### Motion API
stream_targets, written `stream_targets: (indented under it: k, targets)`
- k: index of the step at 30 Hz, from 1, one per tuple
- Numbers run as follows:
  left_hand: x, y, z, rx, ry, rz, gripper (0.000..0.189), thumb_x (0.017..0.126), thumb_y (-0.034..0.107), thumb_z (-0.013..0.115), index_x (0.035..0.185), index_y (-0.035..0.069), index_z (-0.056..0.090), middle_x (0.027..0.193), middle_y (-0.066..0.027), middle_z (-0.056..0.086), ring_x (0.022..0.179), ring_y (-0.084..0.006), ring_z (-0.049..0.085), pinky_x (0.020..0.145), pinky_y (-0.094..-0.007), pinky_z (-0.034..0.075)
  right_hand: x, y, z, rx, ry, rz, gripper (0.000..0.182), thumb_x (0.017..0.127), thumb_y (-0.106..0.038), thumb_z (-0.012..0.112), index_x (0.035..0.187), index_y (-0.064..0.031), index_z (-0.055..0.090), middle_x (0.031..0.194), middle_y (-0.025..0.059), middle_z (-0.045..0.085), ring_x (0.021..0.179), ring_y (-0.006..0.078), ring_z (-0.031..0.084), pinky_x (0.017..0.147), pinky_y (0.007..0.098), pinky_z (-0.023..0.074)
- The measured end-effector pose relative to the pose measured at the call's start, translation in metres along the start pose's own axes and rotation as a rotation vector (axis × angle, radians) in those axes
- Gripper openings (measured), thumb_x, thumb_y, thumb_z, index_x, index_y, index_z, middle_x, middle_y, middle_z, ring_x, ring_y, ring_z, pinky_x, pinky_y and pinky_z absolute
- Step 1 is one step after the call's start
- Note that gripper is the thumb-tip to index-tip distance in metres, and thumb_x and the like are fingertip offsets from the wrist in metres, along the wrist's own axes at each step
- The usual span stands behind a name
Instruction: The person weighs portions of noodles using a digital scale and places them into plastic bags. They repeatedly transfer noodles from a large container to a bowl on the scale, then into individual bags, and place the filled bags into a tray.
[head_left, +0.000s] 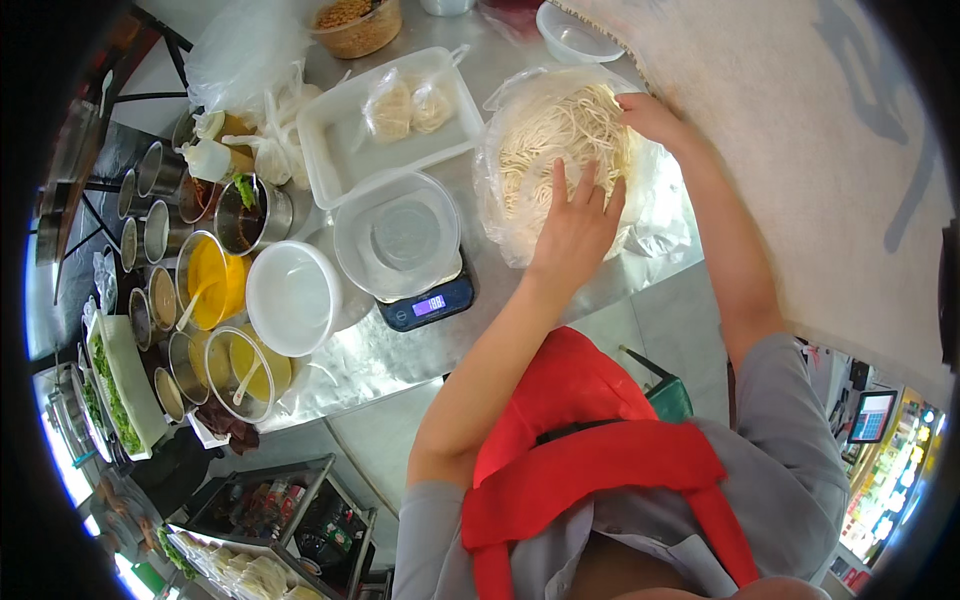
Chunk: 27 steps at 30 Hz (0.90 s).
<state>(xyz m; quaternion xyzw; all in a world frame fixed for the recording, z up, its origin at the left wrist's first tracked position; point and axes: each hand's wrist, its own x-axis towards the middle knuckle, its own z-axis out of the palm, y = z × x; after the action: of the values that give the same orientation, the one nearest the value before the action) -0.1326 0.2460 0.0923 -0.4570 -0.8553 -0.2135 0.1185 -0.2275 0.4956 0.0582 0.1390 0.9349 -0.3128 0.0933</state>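
A clear plastic bag (495, 217) lies spread on the steel table, full of pale noodles (551, 142). On the noodles' near side rests my left hand (581, 221), back up and fingers spread. My right hand (649, 120) touches the bag's far right edge; whether its fingers pinch the plastic cannot be told. Left of the bag, a clear plastic bowl (397, 232) sits on a black digital scale (429, 304) with a lit display. Behind the bowl, a white rectangular tray (322, 169) holds two small tied bags of food (390, 112).
A white round tub (292, 298) stands left of the scale. Beyond it are several steel pots and tubs of sauces (214, 277), one with yellow sauce. A pale cloth-like surface (787, 150) borders the right side. An empty clear bowl (577, 34) stands at the back.
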Motion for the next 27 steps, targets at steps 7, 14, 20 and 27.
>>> stream_targets:
  k: [7,14,20,27]
  targets:
    - [-0.013,0.028,0.017,-0.252,-0.268,-0.016,0.027,0.072,0.014,0.061,0.096,0.004,0.053,0.068,-0.0073,0.055,0.065,-0.0253,0.058,0.074,-0.0389,0.047,-0.017,-0.032,0.006,-0.198,-0.107,0.111,0.069,0.072,-0.038,0.065,0.123,0.0013,0.041,0.097,0.0209,0.059,0.088,0.0270,0.059,0.070,0.0352,0.0474]
    - [-0.029,0.047,0.009,-0.573,-0.268,-0.202,0.035,0.070,0.015,0.066,0.099,0.001,0.053,0.092,-0.0131,0.055,0.075,-0.0300,0.060,0.063,-0.0364,0.050,-0.027,-0.007,0.013,-0.011,0.165,-0.057,0.033,0.076,-0.017,0.059,0.106,-0.0033,0.056,0.084,0.0143,0.062,0.066,0.0190,0.060,0.057,0.0313,0.0476]
    - [-0.029,0.041,0.005,-0.550,-0.023,-0.323,0.037,0.071,0.013,0.065,0.103,0.000,0.052,0.107,-0.0151,0.051,0.087,-0.0314,0.058,0.070,-0.0362,0.050,-0.049,-0.029,-0.025,0.247,0.037,-0.113,0.024,0.078,-0.011,0.057,0.100,-0.0002,0.059,0.079,0.0050,0.061,0.066,0.0107,0.057,0.056,0.0269,0.0456]
    - [-0.028,0.036,0.002,-0.532,0.012,-0.313,0.037,0.072,0.012,0.064,0.104,0.000,0.050,0.108,-0.0157,0.050,0.089,-0.0332,0.057,0.072,-0.0380,0.049,-0.074,-0.062,-0.050,0.524,0.076,-0.171,0.022,0.081,-0.010,0.056,0.100,-0.0003,0.058,0.084,0.0014,0.060,0.073,0.0078,0.055,0.064,0.0225,0.0435]
